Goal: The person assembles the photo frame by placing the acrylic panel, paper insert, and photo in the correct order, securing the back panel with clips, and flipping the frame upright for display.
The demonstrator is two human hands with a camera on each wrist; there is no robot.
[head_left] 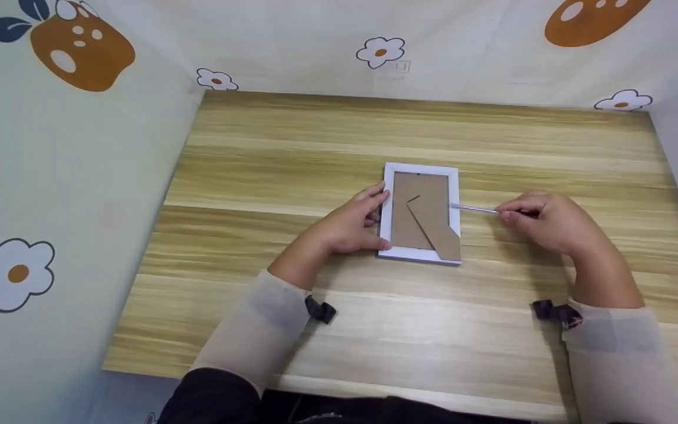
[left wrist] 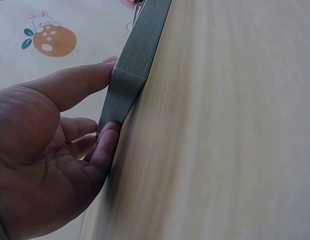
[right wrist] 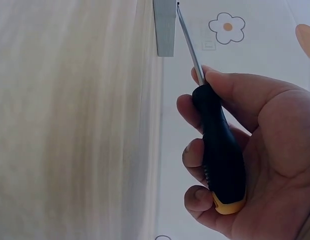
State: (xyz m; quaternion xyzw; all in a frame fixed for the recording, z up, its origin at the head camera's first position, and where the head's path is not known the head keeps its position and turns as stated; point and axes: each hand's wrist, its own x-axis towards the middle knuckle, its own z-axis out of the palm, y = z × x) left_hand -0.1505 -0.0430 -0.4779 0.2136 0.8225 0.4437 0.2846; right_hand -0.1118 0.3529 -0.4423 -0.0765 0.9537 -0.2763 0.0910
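A white-backed picture frame (head_left: 412,254) lies face down on the table, its brown backing board (head_left: 406,227) and easel stand (head_left: 442,232) facing up. My left hand (head_left: 351,225) grips the frame's left side, thumb at the near left corner and fingers spread along the edge. In the left wrist view, the frame's grey side (left wrist: 139,47) is between thumb and fingers. A screwdriver (right wrist: 222,145) with a black and yellow handle is held in my right hand (head_left: 548,222). Its thin metal shaft (head_left: 474,208) points left, with the tip at the inner right edge of the frame.
The wood-grain table (head_left: 280,147) extends around the frame on all sides. Fabric walls (head_left: 292,41) printed with fruit and flowers stand along its back and sides. Small dark cameras (head_left: 320,309) are strapped at both wrists over light sleeves.
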